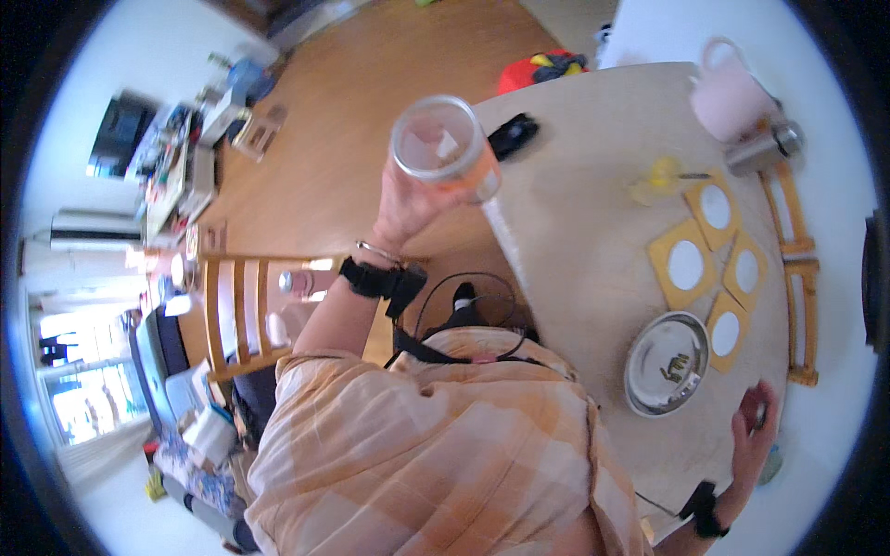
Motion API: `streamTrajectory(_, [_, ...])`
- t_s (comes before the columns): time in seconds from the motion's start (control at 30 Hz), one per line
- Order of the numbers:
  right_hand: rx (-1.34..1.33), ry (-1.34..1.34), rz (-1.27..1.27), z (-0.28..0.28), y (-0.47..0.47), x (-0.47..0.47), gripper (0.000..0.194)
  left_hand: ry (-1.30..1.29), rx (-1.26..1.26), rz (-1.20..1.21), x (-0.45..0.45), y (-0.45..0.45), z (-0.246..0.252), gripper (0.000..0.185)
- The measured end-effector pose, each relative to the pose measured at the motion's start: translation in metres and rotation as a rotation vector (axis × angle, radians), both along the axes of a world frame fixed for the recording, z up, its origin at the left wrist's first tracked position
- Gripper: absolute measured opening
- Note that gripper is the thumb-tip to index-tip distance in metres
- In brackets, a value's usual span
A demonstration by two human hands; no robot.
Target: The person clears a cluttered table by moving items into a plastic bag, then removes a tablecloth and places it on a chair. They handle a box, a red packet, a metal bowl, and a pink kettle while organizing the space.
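Note:
My left hand point(417, 201) grips a clear plastic jar point(445, 149) with a pinkish band, raised beside the table; a small white piece shows inside it. At the lower right, my right hand point(754, 417) hangs over the table point(577, 264) near its far edge, fingers curled; whether something small is in it cannot be told. A round metal dish point(667, 365) with small green pieces lies between my body and several yellow square cards point(681, 264) bearing white circles. Beyond the cards is a blurred yellow item point(664, 174).
A black object point(513, 137) lies near the table's corner. A pink pitcher point(733, 101) and a metal flask point(761, 149) stand along the wall side. Wooden chairs point(240, 313) are at the left and beyond the table; a red item point(535, 69) shows behind it.

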State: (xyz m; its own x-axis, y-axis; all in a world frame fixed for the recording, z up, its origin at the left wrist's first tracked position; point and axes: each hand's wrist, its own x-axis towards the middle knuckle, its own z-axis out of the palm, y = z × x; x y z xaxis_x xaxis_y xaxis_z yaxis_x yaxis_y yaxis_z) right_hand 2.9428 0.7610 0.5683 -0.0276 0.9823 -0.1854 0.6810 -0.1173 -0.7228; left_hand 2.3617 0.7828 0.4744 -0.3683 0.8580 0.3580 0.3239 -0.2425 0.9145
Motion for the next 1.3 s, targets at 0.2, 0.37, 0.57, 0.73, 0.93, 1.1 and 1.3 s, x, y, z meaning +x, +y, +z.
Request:
streamTrajectory(0.2, [-0.134,0.11,0.196,0.001,-0.031,-0.116,0.057,0.029,-0.087,0.403,-0.121,-0.087,-0.064,0.081])
streamTrajectory(0.37, [-0.226,0.079,0.325,-0.022,-0.017,-0.203,0.058,-0.016,-0.276,0.777,-0.166,-0.177,-0.132,0.079])
streamTrajectory(0.57, [-0.259,-0.084,0.589,-0.046,0.013,-0.305,0.052,-0.026,-0.42,0.885,-0.179,-0.272,-0.206,0.078])
streamTrajectory(0.73, [-0.315,-0.065,0.73,-0.072,0.03,-0.389,0.051,-0.225,-0.458,0.897,-0.175,-0.328,-0.243,0.08])
streamTrajectory(0.93, [-0.414,0.13,1.002,-0.143,0.028,-0.532,0.05,-0.183,-0.639,0.814,-0.173,-0.366,-0.279,0.079])
streamTrajectory(1.1, [-0.173,0.072,1.453,-0.275,-0.022,-0.648,0.053,-0.343,-0.644,0.804,-0.148,-0.38,-0.306,0.081])
streamTrajectory(1.3, [-0.036,-0.11,1.704,-0.423,-0.117,-0.712,0.061,-0.095,-0.747,0.915,-0.115,-0.389,-0.316,0.071])
